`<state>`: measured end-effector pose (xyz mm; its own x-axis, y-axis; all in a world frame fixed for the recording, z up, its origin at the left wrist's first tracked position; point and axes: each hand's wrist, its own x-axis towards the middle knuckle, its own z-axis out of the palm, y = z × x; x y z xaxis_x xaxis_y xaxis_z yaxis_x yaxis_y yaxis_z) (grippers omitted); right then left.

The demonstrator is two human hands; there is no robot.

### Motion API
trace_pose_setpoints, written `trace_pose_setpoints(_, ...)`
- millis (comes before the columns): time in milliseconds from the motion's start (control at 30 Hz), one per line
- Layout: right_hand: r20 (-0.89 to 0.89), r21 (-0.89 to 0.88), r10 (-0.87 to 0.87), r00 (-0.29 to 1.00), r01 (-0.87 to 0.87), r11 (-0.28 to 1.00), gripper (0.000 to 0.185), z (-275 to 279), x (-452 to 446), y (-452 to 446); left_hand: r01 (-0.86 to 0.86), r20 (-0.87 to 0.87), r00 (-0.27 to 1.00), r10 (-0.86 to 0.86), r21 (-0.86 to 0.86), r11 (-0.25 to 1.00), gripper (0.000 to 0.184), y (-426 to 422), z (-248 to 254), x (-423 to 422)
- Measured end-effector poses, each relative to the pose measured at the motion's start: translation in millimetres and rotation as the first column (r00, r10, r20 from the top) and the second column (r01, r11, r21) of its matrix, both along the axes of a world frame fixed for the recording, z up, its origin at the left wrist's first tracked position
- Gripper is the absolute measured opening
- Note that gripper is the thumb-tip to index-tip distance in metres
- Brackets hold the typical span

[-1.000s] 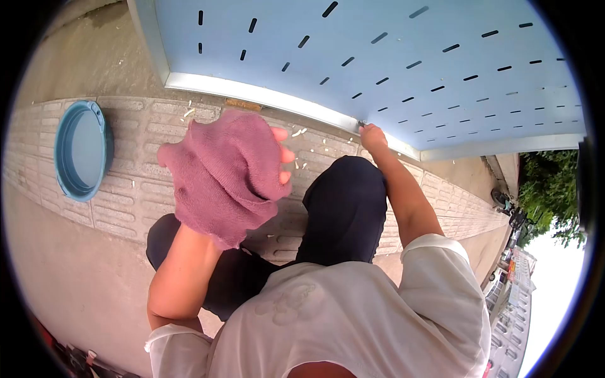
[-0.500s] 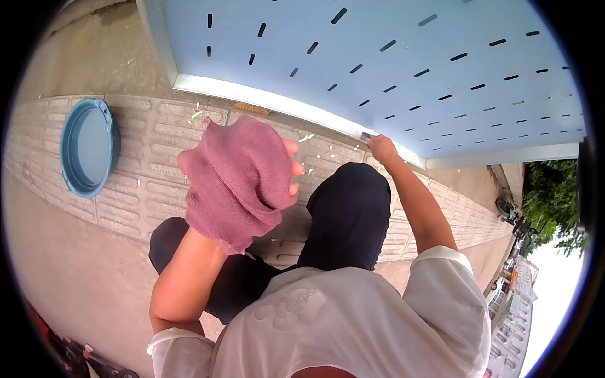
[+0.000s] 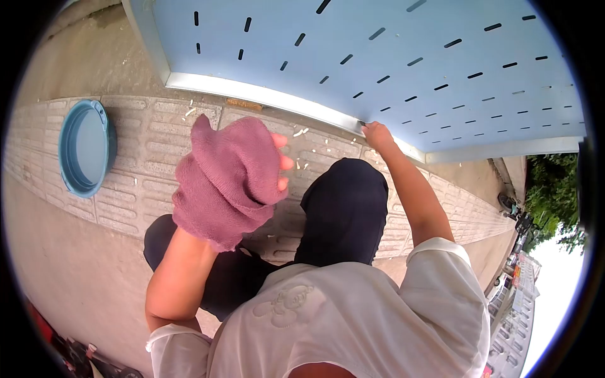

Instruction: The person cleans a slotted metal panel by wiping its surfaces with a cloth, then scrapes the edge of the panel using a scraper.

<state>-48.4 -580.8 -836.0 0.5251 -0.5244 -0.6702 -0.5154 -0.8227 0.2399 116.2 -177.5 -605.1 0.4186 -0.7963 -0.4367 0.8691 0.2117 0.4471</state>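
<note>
A mauve cloth (image 3: pixel 220 179) is draped around my left hand (image 3: pixel 283 162) and hides most of it. Only the fingertips show, curled at the cloth's right side, above the paving in front of my knees. My right hand (image 3: pixel 378 135) reaches forward to the pale metal edge (image 3: pixel 283 104) of a large blue slotted panel (image 3: pixel 353 38). Its fingers are closed, and a small dark tip juts out of them against that edge. What the tip belongs to is hidden in the grip.
A blue plastic basin (image 3: pixel 107 154) stands on the ridged paving (image 3: pixel 126 198) at the left. Small white scraps (image 3: pixel 301 131) lie scattered along the panel's foot. A brownish block (image 3: pixel 244 104) sits under the edge. Parked vehicles and greenery are far off at the right.
The view has shifted slightly. My left hand with the cloth is a little further left and turned somewhat. The right hand stays at the metal edge, slightly further up and left in view.
</note>
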Motion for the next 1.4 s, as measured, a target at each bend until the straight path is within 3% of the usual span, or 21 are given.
trace_pose_setpoints(67, 0.053, 0.064, -0.074, 0.996, 0.070, 0.995, 0.041, -0.4, -15.3, -4.9, 0.001, -0.027, 1.000, -0.001, 0.017, 1.000, 0.028, -4.8, -1.2, -0.5)
trace_pose_setpoints(133, 0.031, 0.097, -0.060, 0.998, 0.057, 0.994, 0.038, 40.4, -17.7, 10.5, 0.028, 0.325, 0.942, -0.080, 0.161, 0.987, 0.028, -5.3, -2.8, -2.7)
trace_pose_setpoints(200, 0.065, 0.092, -0.056, 0.996, 0.050, 0.995, 0.038, 28.5, -57.5, -16.7, 0.033, 0.351, 0.932, -0.092, 0.169, 0.985, 0.028, -2.5, -1.6, -6.2)
trace_pose_setpoints(267, 0.072, 0.100, -0.054, 0.996, 0.047, 0.994, 0.037, 32.0, -72.1, -27.2, 0.014, 0.087, 0.996, -0.016, 0.029, 0.999, 0.028, -0.1, 1.0, -4.1)
trace_pose_setpoints(333, 0.046, 0.113, -0.087, 0.995, 0.081, 0.990, 0.037, 49.8, -71.5, -20.2, 0.014, 0.386, 0.917, -0.104, 0.229, 0.973, 0.029, -0.4, 1.6, -4.8)
trace_pose_setpoints(400, 0.033, 0.091, -0.169, 0.985, 0.165, 0.982, 0.037, 53.0, -68.2, -15.6, -0.015, 0.468, 0.874, -0.132, 0.298, 0.954, 0.029, -2.3, 0.2, -6.7)
trace_pose_setpoints(467, 0.067, 0.040, -0.159, 0.985, 0.156, 0.987, 0.037, 37.2, -75.0, -27.5, -0.048, 0.370, 0.928, -0.049, 0.248, 0.968, 0.030, -5.5, -2.9, -8.3)
trace_pose_setpoints(667, 0.002, 0.096, -0.474, 0.881, 0.472, 0.877, 0.041, 46.5, -59.0, -26.8, 0.000, 0.004, 1.000, 0.000, 0.060, 0.998, 0.025, -5.5, 0.0, -2.1)
trace_pose_setpoints(767, 0.018, 0.014, -0.386, 0.922, 0.386, 0.922, 0.042, 20.3, -72.4, -36.0, -0.078, -0.216, 0.973, 0.076, -0.001, 0.997, 0.025, -2.7, -7.1, -2.9)
trace_pose_setpoints(800, 0.081, -0.014, -0.439, 0.895, 0.441, 0.897, 0.044, 10.1, -81.4, -35.6, -0.066, -0.106, 0.992, 0.074, 0.070, 0.995, 0.030, -1.2, -10.4, -4.3)
trace_pose_setpoints(900, 0.175, -0.090, -0.446, 0.878, 0.465, 0.881, 0.046, 14.1, -66.5, -29.2, -0.089, -0.021, 0.996, 0.090, 0.037, 0.995, 0.024, -6.8, -14.0, -7.4)
trace_pose_setpoints(933, 0.189, -0.187, -0.318, 0.929, 0.352, 0.917, 0.046, 2.4, -66.7, -29.3, -0.054, 0.082, 0.996, 0.046, 0.097, 0.994, 0.024, -9.8, -13.7, -6.0)
trace_pose_setpoints(967, 0.224, -0.121, -0.369, 0.902, 0.402, 0.908, 0.044, -2.0, -53.4, -39.4, -0.022, 0.187, 0.982, -0.010, 0.166, 0.986, 0.024, -13.6, -13.2, -2.1)
trace_pose_setpoints(1033, 0.191, -0.002, -0.500, 0.845, 0.510, 0.860, 0.042, 25.2, -64.6, -30.4, 0.050, 0.172, 0.981, -0.094, 0.242, 0.969, 0.026, -4.2, -6.1, -10.1)
trace_pose_setpoints(1067, -0.001, 0.038, -0.251, 0.968, 0.251, 0.967, 0.039, 27.9, -68.1, -39.2, 0.043, 0.136, 0.988, -0.073, 0.209, 0.977, 0.027, -4.0, -4.7, -7.3)
trace_pose_setpoints(1167, -0.043, 0.058, 0.079, 0.996, -0.077, 0.995, 0.036, 31.6, -83.0, -41.5, 0.013, 0.212, 0.975, -0.061, 0.223, 0.975, 0.027, -0.5, 0.1, -4.1)
trace_pose_setpoints(1233, -0.058, 0.051, -0.175, 0.983, 0.178, 0.983, 0.036, 42.2, -66.7, -33.8, -0.047, -0.030, 0.998, 0.050, 0.089, 0.995, 0.025, -2.8, -3.5, 1.1)
trace_pose_setpoints(1267, -0.065, 0.051, -0.302, 0.951, 0.305, 0.951, 0.036, 46.5, -59.4, -29.0, -0.024, 0.167, 0.986, -0.010, 0.201, 0.979, 0.024, -6.0, -2.5, 1.4)
trace_pose_setpoints(1300, -0.107, 0.039, -0.316, 0.943, 0.321, 0.946, 0.036, 45.0, -55.7, -30.8, -0.026, 0.351, 0.932, -0.090, 0.313, 0.950, 0.023, -10.2, -1.3, 0.5)
trace_pose_setpoints(1367, -0.199, 0.007, -0.338, 0.920, 0.346, 0.938, 0.037, 42.5, -49.9, -38.6, -0.014, 0.355, 0.928, -0.109, 0.325, 0.946, 0.023, -12.2, -3.7, 0.3)
trace_pose_setpoints(1400, -0.364, 0.048, 0.158, 0.918, -0.151, 0.987, 0.038, 30.0, -59.9, -49.9, 0.001, 0.187, 0.981, -0.044, 0.222, 0.975, 0.023, -12.2, -8.7, 1.8)
